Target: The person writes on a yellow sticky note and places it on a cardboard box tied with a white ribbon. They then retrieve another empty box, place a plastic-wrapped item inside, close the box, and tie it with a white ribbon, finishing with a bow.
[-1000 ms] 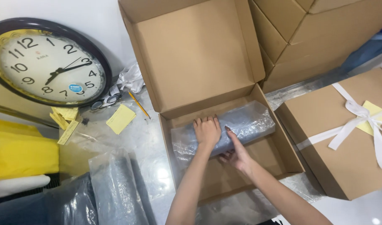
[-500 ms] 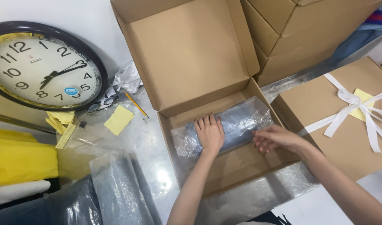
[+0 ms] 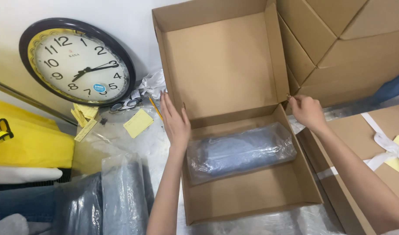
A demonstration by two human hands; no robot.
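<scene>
Lifted off the plastic-wrapped grey bundle since a second ago, both hands now out at the hinge corners of the open cardboard box; bundle left lying across the back half of the tray, at 12 o'clock from the bare front floor. Left hand at 9 o'clock of the bundle, fingers straight and together, palm flat against the outer edge of the upright lid, gripping nothing; right hand at 2 o'clock, fingertips pinched on the lid's side flap, otherwise loosely curled. Best done, by judgement, with even pressure at both corners, flaps kept clear of the wrapping. Forearms reaching up from 6 o'clock, spread wide apart. Wall clock at 10 o'clock.
</scene>
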